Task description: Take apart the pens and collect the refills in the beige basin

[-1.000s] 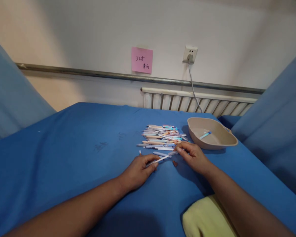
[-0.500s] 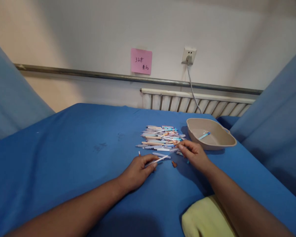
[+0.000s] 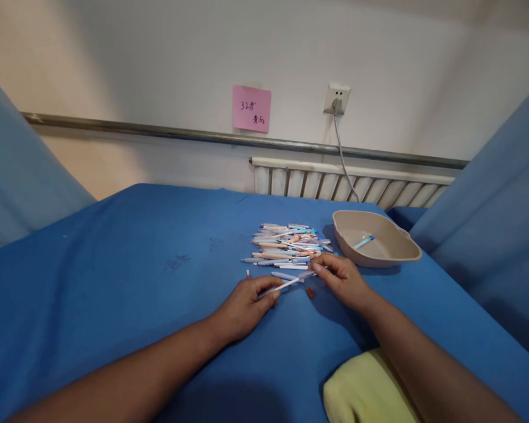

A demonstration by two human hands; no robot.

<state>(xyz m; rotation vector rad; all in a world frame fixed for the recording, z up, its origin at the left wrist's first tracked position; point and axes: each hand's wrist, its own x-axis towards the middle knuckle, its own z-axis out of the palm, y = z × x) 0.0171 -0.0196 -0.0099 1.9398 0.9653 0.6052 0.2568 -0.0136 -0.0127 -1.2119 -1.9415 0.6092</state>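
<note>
Left hand: my left hand [image 3: 244, 308] rests on the blue cloth-covered desk [image 3: 127, 276], fingers curled, pinching one end of a thin white pen refill [image 3: 284, 285].
Right hand: my right hand [image 3: 344, 281] has its fingertips closed on a pale translucent pen barrel [image 3: 307, 274] at the near edge of the pile.
Refill: it lies slanted between my two hands, just above the cloth.
Pile: a heap of pastel plastic pens [image 3: 286, 247] sits just beyond my hands.
Small piece: a brown cap [image 3: 310, 292] lies on the cloth beside my right hand.
Tray: a beige oval plastic tray [image 3: 392, 258] stands right of the pile, holding one light blue pen [image 3: 364, 241].
Near edge: a yellow cushion [image 3: 365, 390] lies under my right forearm.
</note>
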